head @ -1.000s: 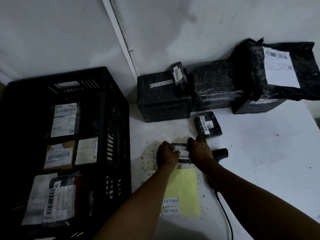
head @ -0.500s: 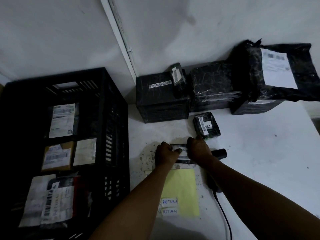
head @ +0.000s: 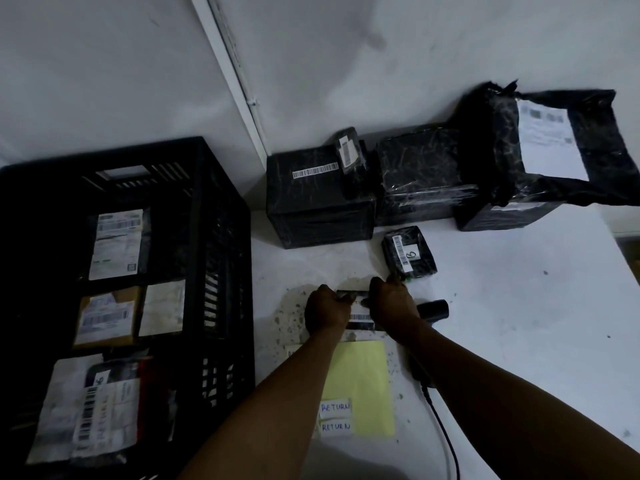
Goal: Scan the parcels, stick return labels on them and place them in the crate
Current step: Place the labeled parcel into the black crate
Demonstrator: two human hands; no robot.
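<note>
I see my left hand (head: 327, 311) and right hand (head: 393, 301) both pinching a small black parcel (head: 360, 315); labels (head: 335, 416) below read "RETURN".

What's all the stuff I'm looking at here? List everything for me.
crate: one, black, left of the table, holding several labelled parcels.
large parcels: three, black wrap, in a row against the wall.
small parcel on top: one, black, resting on the leftmost large parcel.
parcel marked B: one, black, on the table in front of the row.
parcel in hand: one, black with a barcode strip, between the hands.
yellow sheet: one, near table edge.
RETURN labels: two, white, on the sheet's lower left.
scanner: one, black, corded, right of the hands.
table: one, white.
left hand: grips the parcel's left end.
right hand: grips its right end.
</note>
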